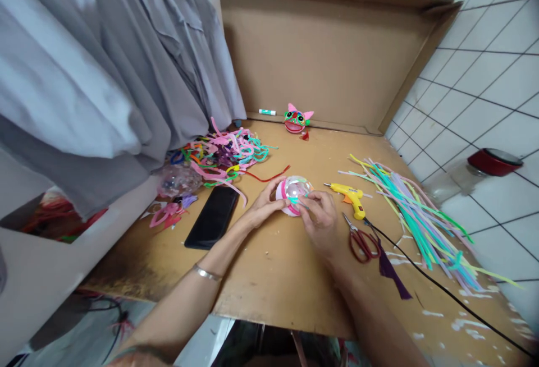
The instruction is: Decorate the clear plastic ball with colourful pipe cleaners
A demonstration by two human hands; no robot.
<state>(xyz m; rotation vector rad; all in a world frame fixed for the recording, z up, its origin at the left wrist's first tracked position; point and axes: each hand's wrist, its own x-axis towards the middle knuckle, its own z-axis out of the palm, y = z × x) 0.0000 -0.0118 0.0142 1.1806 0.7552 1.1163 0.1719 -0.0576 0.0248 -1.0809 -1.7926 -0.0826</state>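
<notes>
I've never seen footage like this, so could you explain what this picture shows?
There's no machine, just a person's two bare hands. The picture comes from a camera on that person's head, looking forward and down. The left hand holds a clear round piece with a pink and white band; the right hand is at its front, by a turquoise bit. On the brown table, to the right, lie a yellow glue gun, red-handled scissors and a bundle of pastel fuzzy strips. To the left are a black phone and a tangle of colorful strips. At the back sits a pink-eared figure.
</notes>
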